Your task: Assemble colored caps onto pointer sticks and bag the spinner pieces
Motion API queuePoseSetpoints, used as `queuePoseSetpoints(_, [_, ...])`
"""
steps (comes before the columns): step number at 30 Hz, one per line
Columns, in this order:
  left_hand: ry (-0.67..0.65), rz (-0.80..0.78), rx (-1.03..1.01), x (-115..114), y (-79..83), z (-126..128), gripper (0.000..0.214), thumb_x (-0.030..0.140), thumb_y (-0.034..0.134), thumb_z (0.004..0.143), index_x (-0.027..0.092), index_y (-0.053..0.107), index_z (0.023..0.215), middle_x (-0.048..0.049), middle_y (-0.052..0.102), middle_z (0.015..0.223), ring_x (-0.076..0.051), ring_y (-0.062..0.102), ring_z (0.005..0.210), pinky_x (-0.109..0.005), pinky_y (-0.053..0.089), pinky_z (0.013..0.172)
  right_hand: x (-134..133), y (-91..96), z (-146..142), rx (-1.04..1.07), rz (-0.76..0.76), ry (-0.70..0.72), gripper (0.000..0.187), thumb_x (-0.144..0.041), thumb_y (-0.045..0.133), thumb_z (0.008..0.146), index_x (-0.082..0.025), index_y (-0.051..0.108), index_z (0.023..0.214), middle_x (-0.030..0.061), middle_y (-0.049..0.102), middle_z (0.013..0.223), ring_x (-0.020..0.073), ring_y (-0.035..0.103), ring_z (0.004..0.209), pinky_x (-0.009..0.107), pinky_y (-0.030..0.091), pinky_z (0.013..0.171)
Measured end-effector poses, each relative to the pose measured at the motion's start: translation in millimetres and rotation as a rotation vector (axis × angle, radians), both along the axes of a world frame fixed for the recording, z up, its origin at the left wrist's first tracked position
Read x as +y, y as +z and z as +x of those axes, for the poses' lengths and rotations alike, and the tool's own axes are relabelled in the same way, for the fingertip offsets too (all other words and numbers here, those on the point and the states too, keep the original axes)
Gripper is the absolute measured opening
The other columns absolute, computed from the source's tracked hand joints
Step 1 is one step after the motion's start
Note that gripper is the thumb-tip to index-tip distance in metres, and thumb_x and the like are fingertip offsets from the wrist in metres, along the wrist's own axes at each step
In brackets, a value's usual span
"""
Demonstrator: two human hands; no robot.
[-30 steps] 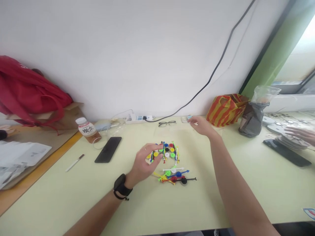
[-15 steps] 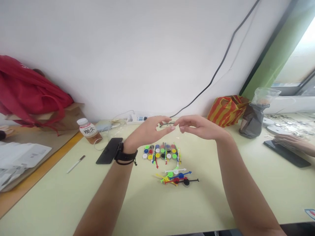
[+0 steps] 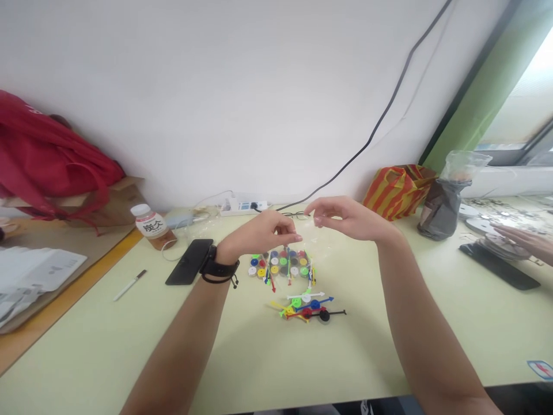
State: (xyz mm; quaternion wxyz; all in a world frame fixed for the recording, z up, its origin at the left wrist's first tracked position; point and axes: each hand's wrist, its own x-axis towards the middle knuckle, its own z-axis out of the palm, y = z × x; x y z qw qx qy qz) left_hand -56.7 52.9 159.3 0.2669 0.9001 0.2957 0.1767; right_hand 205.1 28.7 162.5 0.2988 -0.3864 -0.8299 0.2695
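Observation:
My left hand [image 3: 263, 233], with a black watch on its wrist, is above the far part of the table. Its fingers are bent down close to the thumb; anything between them is too small to make out. Opposite it, my right hand [image 3: 348, 219] hangs with curved fingers, a gap showing between index finger and thumb. The hands are apart. Below them lie rows of small coloured discs [image 3: 283, 261] with several arrow-shaped pieces across them. Nearer to me is a loose group of plastic arrow spinners, among them a blue spinner [image 3: 315, 304] and a black spinner [image 3: 324, 315].
To the left are a phone [image 3: 190, 262], a drink bottle [image 3: 153, 226], a pen [image 3: 130, 285] and a red bag [image 3: 47, 155]. A power strip [image 3: 244, 208] lies by the wall. At right stand a striped bag [image 3: 400, 190] and a grey bag [image 3: 440, 210]; another person's hand [image 3: 527, 242] is beyond.
My left hand's fingers have curled down toward its thumb, and it has moved slightly away from my right hand. The view has shifted a little. The other person's hand has lifted off the dark object.

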Motion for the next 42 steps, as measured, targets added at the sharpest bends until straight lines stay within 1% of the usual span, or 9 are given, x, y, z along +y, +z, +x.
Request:
queuePoseSetpoints(5, [0.085, 0.051, -0.036, 5, 5.2, -9, 0.040, 0.052, 0.061, 0.097, 0.017, 0.074, 0.082, -0.0014, 0.069, 0.070, -0.012, 0.052, 0.058, -0.024, 0.036, 0.053, 5, -6.6, 7, 0.038, -0.130, 0.074, 0.071, -0.040, 0.070, 0.092, -0.028, 0.041, 0.155, 0.0031, 0.071, 0.102, 0.0199, 0.067, 0.098, 0.035, 0.056, 0.089])
queuePoseSetpoints(7, [0.109, 0.062, -0.030, 9, 6.7, -15, 0.043, 0.053, 0.060, 0.098, 0.016, 0.075, 0.082, -0.0025, 0.069, 0.070, -0.012, 0.054, 0.059, -0.024, 0.038, 0.055, 11, -11.1, 11, 0.019, -0.194, 0.111, 0.072, -0.036, 0.067, 0.093, -0.029, 0.036, 0.158, 0.0022, 0.070, 0.101, 0.0188, 0.068, 0.095, 0.035, 0.056, 0.088])
queuePoseSetpoints(14, [0.033, 0.048, -0.034, 7, 12.0, -22, 0.042, 0.054, 0.070, 0.091, 0.022, 0.072, 0.118, -0.0030, 0.076, 0.092, -0.017, 0.068, 0.083, -0.025, 0.049, 0.071, 12, -12.3, 7, -0.102, -0.236, 0.152, 0.061, -0.030, 0.066, 0.091, -0.030, 0.048, 0.149, -0.0003, 0.072, 0.095, 0.0170, 0.069, 0.088, 0.028, 0.055, 0.077])
queuePoseSetpoints(21, [0.029, 0.073, -0.007, 9, 8.4, -22, 0.036, 0.051, 0.065, 0.095, 0.018, 0.076, 0.088, -0.0029, 0.073, 0.077, -0.015, 0.062, 0.069, -0.025, 0.044, 0.061, 0, -3.7, -4, -0.164, -0.245, 0.141, 0.039, -0.036, 0.070, 0.089, -0.025, 0.067, 0.126, 0.0047, 0.076, 0.103, 0.0210, 0.071, 0.094, 0.030, 0.055, 0.078])
queuePoseSetpoints(29, [-0.061, 0.020, 0.100, 19, 6.1, -36, 0.029, 0.050, 0.072, 0.091, 0.023, 0.077, 0.100, -0.0042, 0.077, 0.099, -0.018, 0.069, 0.083, -0.025, 0.050, 0.069, 5, -3.6, 1, -0.093, -0.196, 0.126, 0.026, -0.045, 0.067, 0.091, -0.022, 0.075, 0.097, 0.0048, 0.074, 0.089, 0.0200, 0.067, 0.085, 0.032, 0.053, 0.075])
queuePoseSetpoints(33, [-0.080, -0.012, 0.098, 17, 0.4, -27, 0.031, 0.051, 0.068, 0.094, 0.022, 0.077, 0.093, -0.0036, 0.077, 0.088, -0.018, 0.069, 0.080, -0.026, 0.049, 0.067, 4, -1.9, -10, -0.100, -0.134, 0.128, 0.027, -0.046, 0.064, 0.093, -0.021, 0.075, 0.094, 0.0042, 0.073, 0.086, 0.0190, 0.066, 0.082, 0.029, 0.050, 0.070])
queuePoseSetpoints(36, [-0.023, -0.062, 0.025, 21, -5.5, -25, 0.034, 0.052, 0.066, 0.095, 0.020, 0.078, 0.089, -0.0043, 0.077, 0.080, -0.017, 0.067, 0.071, -0.026, 0.048, 0.063, 5, -6.7, -15, -0.014, -0.129, 0.080, 0.030, -0.047, 0.069, 0.090, -0.022, 0.073, 0.106, 0.0041, 0.074, 0.089, 0.0195, 0.067, 0.083, 0.029, 0.052, 0.069])
queuePoseSetpoints(40, [0.190, -0.041, -0.269, 33, -8.5, -36, 0.040, 0.055, 0.067, 0.094, 0.018, 0.080, 0.095, -0.0081, 0.078, 0.085, -0.017, 0.065, 0.072, -0.027, 0.052, 0.067, 17, -24.2, -10, 0.052, -0.230, 0.101, 0.069, -0.039, 0.083, 0.078, -0.031, 0.056, 0.142, 0.0026, 0.076, 0.103, 0.0217, 0.071, 0.094, 0.033, 0.057, 0.081])
queuePoseSetpoints(42, [0.284, -0.052, -0.358, 39, -7.7, -47, 0.044, 0.058, 0.071, 0.091, 0.017, 0.080, 0.102, -0.0098, 0.079, 0.085, -0.017, 0.065, 0.070, -0.028, 0.053, 0.066, 25, -32.9, -6, 0.066, -0.277, 0.103, 0.070, -0.035, 0.081, 0.079, -0.031, 0.055, 0.144, 0.0024, 0.076, 0.100, 0.0220, 0.072, 0.095, 0.034, 0.057, 0.084])
